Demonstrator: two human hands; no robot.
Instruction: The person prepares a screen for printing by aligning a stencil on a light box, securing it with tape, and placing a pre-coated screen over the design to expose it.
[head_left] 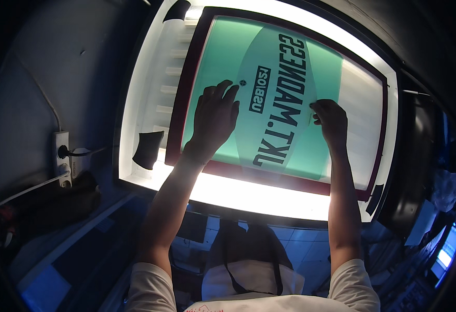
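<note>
A dark red printing-screen frame (182, 99) with green-coated mesh (332, 67) lies on a lit light table. Over the green area rests a clear film sheet (269, 130) bearing large black mirrored lettering and a small round mark. My left hand (215, 117) lies over the left part of the screen, fingers stretched, their tips just beside the round mark. At the film's right edge is my right hand (333, 122), its thumb and fingers pinched together. A thin pale sliver shows below those fingertips; what it is I cannot make out.
The light table's bright white rim (150, 78) surrounds the screen, with black pads (148, 150) at its corners. A power strip (62, 156) with plugged-in cables hangs at the left wall. A lit screen (446, 249) glows at the far right.
</note>
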